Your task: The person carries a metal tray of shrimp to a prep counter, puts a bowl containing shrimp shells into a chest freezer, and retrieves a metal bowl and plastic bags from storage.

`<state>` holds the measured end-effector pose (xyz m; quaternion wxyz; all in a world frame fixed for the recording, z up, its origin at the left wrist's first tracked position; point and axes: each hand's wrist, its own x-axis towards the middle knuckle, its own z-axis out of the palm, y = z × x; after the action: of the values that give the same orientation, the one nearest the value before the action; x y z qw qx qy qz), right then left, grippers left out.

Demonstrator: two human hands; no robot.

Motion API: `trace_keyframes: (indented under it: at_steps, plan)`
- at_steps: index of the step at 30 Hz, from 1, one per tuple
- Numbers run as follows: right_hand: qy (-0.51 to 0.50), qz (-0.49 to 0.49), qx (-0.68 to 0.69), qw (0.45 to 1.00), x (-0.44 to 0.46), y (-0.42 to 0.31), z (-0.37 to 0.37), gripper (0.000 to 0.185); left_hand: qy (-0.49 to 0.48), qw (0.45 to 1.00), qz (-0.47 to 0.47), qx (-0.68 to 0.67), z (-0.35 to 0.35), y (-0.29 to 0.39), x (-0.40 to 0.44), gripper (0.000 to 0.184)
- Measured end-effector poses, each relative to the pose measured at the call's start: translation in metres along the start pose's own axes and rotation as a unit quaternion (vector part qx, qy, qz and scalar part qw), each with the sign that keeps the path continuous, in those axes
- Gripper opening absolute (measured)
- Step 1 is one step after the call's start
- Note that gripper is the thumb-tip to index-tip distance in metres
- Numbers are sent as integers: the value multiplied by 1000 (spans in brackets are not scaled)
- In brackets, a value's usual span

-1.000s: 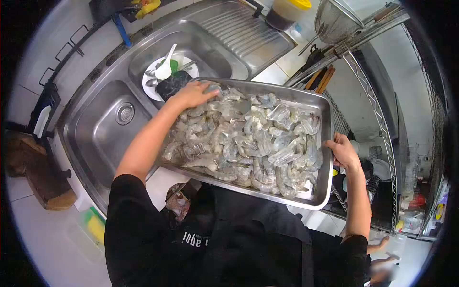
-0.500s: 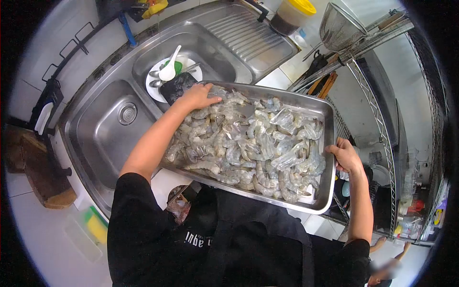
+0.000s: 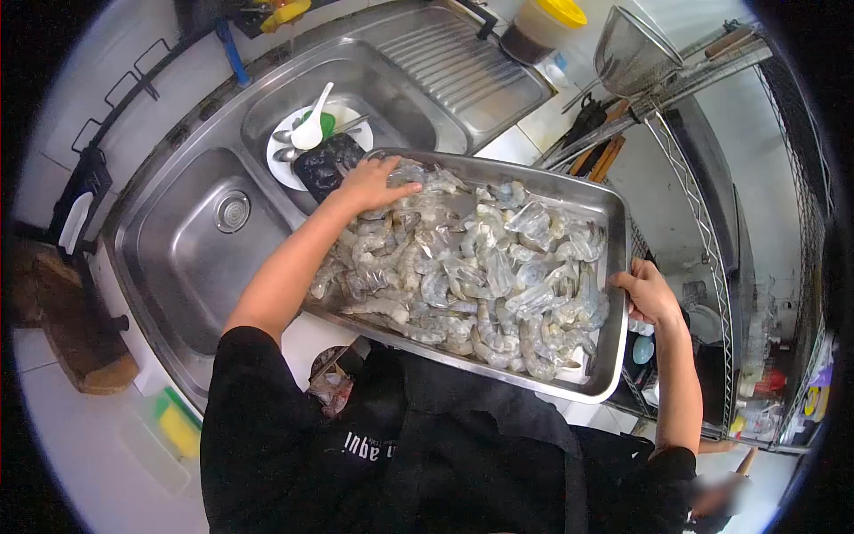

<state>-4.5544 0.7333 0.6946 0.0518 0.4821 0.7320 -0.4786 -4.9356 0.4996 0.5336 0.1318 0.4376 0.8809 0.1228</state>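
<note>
A large steel tray (image 3: 511, 378) full of raw shrimp (image 3: 463, 267) is tilted in front of the body, its upper left part over the sink edge. My left hand (image 3: 369, 184) lies at the tray's upper left rim, fingers spread over the rim and the shrimp there. With thumb over the rim, my right hand (image 3: 648, 292) grips the tray's right side; its other fingers are mostly hidden. Clear plastic-like pieces lie among the shrimp. Beside my left hand, a black object (image 3: 327, 167) rests on a white plate (image 3: 277, 165) with spoons.
The double sink (image 3: 191, 258) lies to the left, with a drainboard (image 3: 463, 67) above. A tub with a yellow lid (image 3: 562, 12) and a wire strainer (image 3: 633, 58) are at the top. Wire shelving (image 3: 703, 205) stands right; another person (image 3: 719, 494) shows at lower right.
The tray and both hands have shifted slightly right in view since the first frame. Both hands keep their places on the tray. The other person at lower right has moved.
</note>
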Motion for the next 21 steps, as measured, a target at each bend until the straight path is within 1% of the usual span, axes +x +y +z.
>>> trace_keyframes:
  at_steps: [3,5,6,8,9,11,13,15,17,21]
  plan:
    - [18,-11,2,1000,-10,6,10,10,7,1000,1,-1,9,-4,-11,95]
    - [19,-10,5,1000,-19,9,18,10,13,1000,-6,-8,19,-5,-20,96]
    - [4,-18,3,1000,-19,14,20,10,14,1000,-5,-9,26,-9,-24,96]
    - [17,-18,-25,999,-21,20,29,10,22,1000,-12,-11,39,-18,-33,106]
    - [27,-17,-53,998,-22,23,34,10,23,1000,-11,-12,42,-20,-39,106]
    - [23,-15,-43,999,-23,32,40,13,15,1000,-15,-16,48,-23,-48,107]
    - [18,-10,-33,999,-27,32,50,15,14,1000,-16,-14,53,-28,-52,107]
    - [31,15,-72,997,-36,23,62,15,13,1000,-16,-12,56,-32,-56,107]
    - [35,11,-72,997,-37,19,70,15,42,999,-8,-1,56,-36,-61,99]
    - [40,-5,-51,998,-26,29,74,15,47,999,-4,-17,61,-47,-65,99]
